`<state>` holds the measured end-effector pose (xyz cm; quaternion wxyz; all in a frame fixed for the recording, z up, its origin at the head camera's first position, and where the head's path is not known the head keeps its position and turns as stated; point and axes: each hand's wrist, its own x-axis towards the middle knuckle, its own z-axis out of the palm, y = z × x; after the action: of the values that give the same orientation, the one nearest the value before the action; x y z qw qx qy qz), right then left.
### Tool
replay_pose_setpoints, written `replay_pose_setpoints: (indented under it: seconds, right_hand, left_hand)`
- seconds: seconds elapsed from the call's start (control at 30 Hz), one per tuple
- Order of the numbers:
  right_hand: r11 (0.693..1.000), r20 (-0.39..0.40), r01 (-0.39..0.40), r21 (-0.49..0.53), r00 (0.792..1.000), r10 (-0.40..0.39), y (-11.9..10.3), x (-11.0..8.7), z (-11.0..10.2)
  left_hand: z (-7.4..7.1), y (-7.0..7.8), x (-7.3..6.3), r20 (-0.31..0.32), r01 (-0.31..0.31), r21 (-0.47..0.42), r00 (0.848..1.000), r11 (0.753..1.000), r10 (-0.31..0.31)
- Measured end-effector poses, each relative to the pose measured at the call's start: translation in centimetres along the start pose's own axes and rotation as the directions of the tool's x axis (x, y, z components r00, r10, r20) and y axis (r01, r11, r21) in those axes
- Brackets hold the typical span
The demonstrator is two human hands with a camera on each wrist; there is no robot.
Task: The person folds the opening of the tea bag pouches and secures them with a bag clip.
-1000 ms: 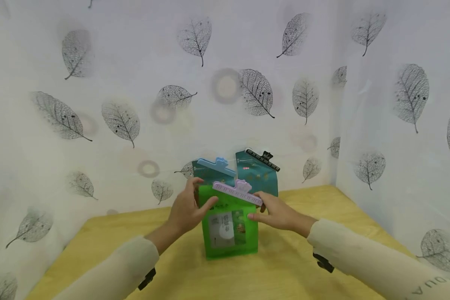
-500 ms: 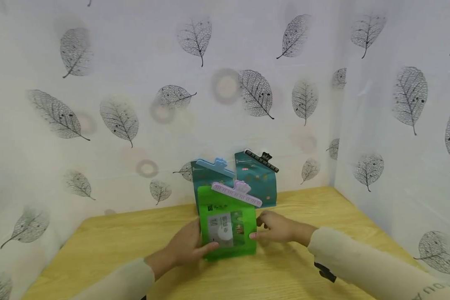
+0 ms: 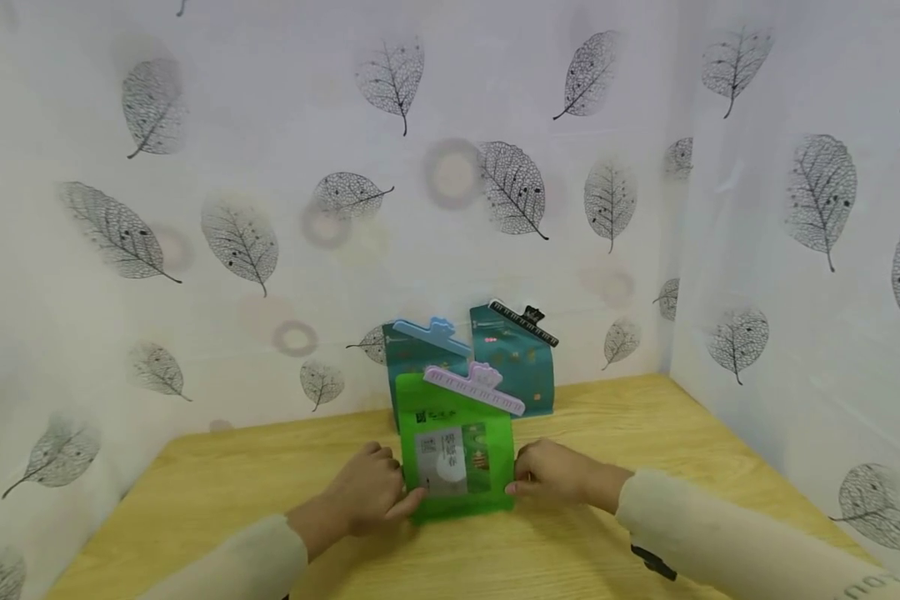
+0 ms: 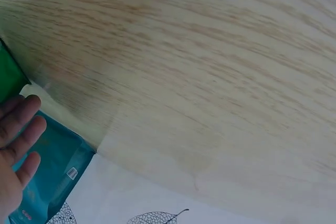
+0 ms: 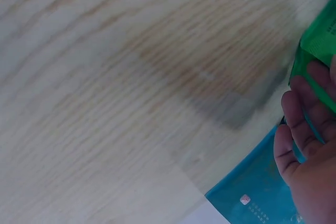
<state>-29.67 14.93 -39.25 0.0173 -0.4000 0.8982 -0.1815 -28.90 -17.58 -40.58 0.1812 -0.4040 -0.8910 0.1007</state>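
Observation:
A bright green tea pouch (image 3: 457,504) stands upright on the table, its folded top pinched by a lilac clip (image 3: 474,388). My left hand (image 3: 363,492) holds its lower left edge, thumb in front and the other fingers at the side. At the lower right edge my right hand (image 3: 558,477) grips it, thumb on the front and fingers curled at the side. In the left wrist view, several fingers (image 4: 23,129) spread beside the green pouch. The right wrist view shows loosely bent fingers (image 5: 302,124) against the green side.
Behind the green pouch stand two teal pouches: the left teal pouch (image 3: 412,354) with a blue clip (image 3: 432,334), the right teal pouch (image 3: 521,367) with a black clip (image 3: 523,322). The wooden table (image 3: 270,442) meets a leaf-patterned backdrop (image 3: 270,150) close behind them.
Both hands have slid down from the upper part of the green pouch to its lower sides. The pouch has barely moved, and the teal pouches stay in place.

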Motion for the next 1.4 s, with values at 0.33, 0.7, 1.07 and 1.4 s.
replay_pose_setpoints:
  seconds: [0.33,0.7,1.07,1.4]
  right_hand:
    - [0.998,-0.046,-0.042,-0.037,0.998,0.041,0.4,-0.8,0.2]
    - [0.952,-0.141,-0.307,-0.015,0.943,0.302,1.6,-1.2,0.6]
    - [0.907,-0.283,-0.421,-0.003,0.871,0.403,2.2,0.1,2.3]
    - [0.894,-0.32,-0.447,-0.032,0.852,0.415,3.5,0.6,1.7]
  left_hand:
    - [0.6,0.9,1.3,-0.007,0.022,-0.006,1.0,1.0,-0.022]
    - [1.0,2.2,5.0,0.078,0.168,-0.045,0.983,0.985,-0.164]
    - [2.9,2.3,6.4,0.119,0.338,-0.149,0.939,0.929,-0.322]
    - [2.9,1.6,6.6,0.086,0.345,-0.164,0.938,0.924,-0.335]
